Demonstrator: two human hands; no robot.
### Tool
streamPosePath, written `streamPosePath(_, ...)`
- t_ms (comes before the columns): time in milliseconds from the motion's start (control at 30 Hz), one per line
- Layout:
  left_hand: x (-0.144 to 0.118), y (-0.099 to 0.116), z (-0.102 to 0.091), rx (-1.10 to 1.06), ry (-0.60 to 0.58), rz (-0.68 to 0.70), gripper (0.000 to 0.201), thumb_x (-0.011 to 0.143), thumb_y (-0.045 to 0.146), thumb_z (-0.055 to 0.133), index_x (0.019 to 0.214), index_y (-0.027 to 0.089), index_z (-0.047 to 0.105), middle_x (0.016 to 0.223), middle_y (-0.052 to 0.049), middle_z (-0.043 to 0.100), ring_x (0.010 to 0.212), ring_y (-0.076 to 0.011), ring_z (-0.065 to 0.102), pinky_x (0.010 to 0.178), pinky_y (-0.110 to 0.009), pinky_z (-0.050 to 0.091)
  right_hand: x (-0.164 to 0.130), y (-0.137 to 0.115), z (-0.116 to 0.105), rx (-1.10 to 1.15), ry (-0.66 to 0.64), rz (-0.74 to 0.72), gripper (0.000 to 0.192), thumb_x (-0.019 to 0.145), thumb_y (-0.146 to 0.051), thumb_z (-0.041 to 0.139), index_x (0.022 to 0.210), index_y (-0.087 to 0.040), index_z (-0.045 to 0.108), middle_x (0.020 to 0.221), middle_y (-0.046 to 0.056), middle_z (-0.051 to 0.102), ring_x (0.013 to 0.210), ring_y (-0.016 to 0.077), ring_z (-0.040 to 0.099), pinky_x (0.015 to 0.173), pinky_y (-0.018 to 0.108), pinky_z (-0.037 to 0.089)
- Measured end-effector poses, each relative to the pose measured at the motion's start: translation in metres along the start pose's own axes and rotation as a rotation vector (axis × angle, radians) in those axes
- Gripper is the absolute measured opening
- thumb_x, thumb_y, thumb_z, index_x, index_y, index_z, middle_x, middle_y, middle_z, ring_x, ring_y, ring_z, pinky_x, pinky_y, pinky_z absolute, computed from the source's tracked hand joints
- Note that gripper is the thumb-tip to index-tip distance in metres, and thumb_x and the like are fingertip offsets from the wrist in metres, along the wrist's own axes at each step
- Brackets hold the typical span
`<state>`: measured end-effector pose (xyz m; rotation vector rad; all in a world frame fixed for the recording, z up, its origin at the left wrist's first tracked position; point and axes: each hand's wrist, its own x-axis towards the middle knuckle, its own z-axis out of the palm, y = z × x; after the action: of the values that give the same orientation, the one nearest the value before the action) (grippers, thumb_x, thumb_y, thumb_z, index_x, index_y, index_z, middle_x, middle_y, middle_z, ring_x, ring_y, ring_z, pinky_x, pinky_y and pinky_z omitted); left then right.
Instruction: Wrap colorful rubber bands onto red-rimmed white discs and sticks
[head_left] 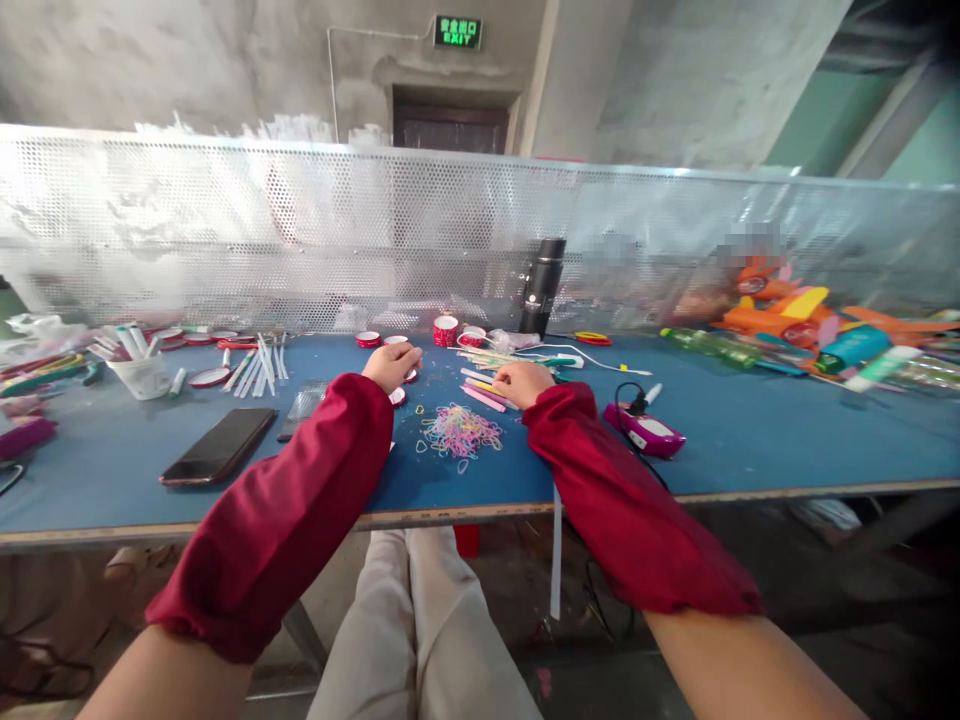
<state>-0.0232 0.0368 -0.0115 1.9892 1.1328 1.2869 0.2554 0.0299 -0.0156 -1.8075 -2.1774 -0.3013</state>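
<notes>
My left hand is closed above the blue table, its fingers curled. Whatever may be in it is too small or hidden. Red-and-white round pieces like small tape rolls lie just under and beside it. My right hand is also closed, its fingertips by several pink, purple and yellow sticks; I cannot make out what it pinches. Between and in front of both hands lies a loose pile of small pastel rubber bands. Dark red sleeve covers run over both forearms.
A phone and a white cup of pens are at left. Behind the hands stand a black bottle and a perforated metal screen. At right are a purple device with a cable and orange toy planes.
</notes>
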Motion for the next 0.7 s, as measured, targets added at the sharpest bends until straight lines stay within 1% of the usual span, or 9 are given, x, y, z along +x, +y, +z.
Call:
streamPosePath(100,0.002,-0.001,0.002,-0.106,0.004,-0.026,0.027,0.089,0.038,0.052,0.074,0.016,0.06,0.053,0.003,0.047,0.047,-0.009,0.041,0.05,-0.024,0.032,0.0,0.001,0.0,-0.007,0.014,0.029,0.024,0.087,-0.034,0.055,0.085,-0.024,0.077,0.089,0.004,0.076,0.081,0.0188,0.064,0.068,0.028,0.038)
streamPosePath(233,0.003,0.0,0.004,-0.241,0.007,-0.083,0.015,0.088,0.029,0.056,0.08,0.016,0.058,0.059,0.003,0.051,0.048,-0.0076,0.046,0.051,-0.021,0.035,0.002,0.002,0.003,0.005,0.004,0.011,0.023,0.086,-0.035,0.057,0.085,-0.024,0.077,0.09,0.004,0.076,0.082,0.0184,0.064,0.07,0.027,0.038)
streamPosePath(333,0.003,-0.002,0.005,-0.269,-0.022,-0.062,0.01,0.088,0.025,0.057,0.083,0.016,0.058,0.064,0.001,0.056,0.055,-0.0082,0.051,0.056,-0.021,0.039,0.003,0.002,0.005,0.017,0.001,-0.019,0.024,0.086,-0.037,0.058,0.082,-0.025,0.077,0.087,0.003,0.076,0.079,0.0175,0.063,0.069,0.027,0.038)
streamPosePath(433,0.004,-0.004,0.004,-0.239,-0.039,-0.011,0.009,0.087,0.023,0.056,0.084,0.016,0.06,0.062,0.002,0.055,0.058,-0.0088,0.05,0.06,-0.022,0.04,0.003,0.0,0.006,0.021,-0.003,-0.04,0.031,0.087,-0.048,0.056,0.081,-0.025,0.077,0.085,0.003,0.075,0.076,0.0172,0.062,0.067,0.027,0.037)
streamPosePath(533,0.004,-0.006,0.003,-0.152,-0.036,0.004,0.011,0.085,0.024,0.057,0.082,0.016,0.063,0.058,0.003,0.048,0.055,-0.0091,0.044,0.058,-0.022,0.037,0.003,-0.002,0.006,0.02,-0.015,-0.058,0.043,0.085,-0.06,0.054,0.08,-0.024,0.077,0.081,0.004,0.074,0.074,0.0175,0.063,0.067,0.028,0.038)
streamPosePath(600,0.003,-0.006,0.002,-0.073,-0.022,-0.014,0.018,0.085,0.03,0.057,0.076,0.016,0.064,0.056,0.003,0.046,0.054,-0.0097,0.041,0.056,-0.023,0.035,0.004,-0.003,0.008,0.014,-0.039,-0.071,0.043,0.084,-0.061,0.056,0.08,-0.024,0.077,0.081,0.004,0.074,0.074,0.0178,0.063,0.066,0.028,0.039)
streamPosePath(700,0.002,-0.003,0.0,-0.01,0.02,-0.075,0.029,0.083,0.039,0.06,0.064,0.017,0.061,0.054,0.002,0.044,0.053,-0.0106,0.038,0.053,-0.025,0.032,0.006,-0.003,0.013,-0.015,-0.068,-0.1,0.034,0.082,-0.055,0.061,0.081,-0.025,0.076,0.083,0.003,0.075,0.077,0.0191,0.065,0.068,0.029,0.041)
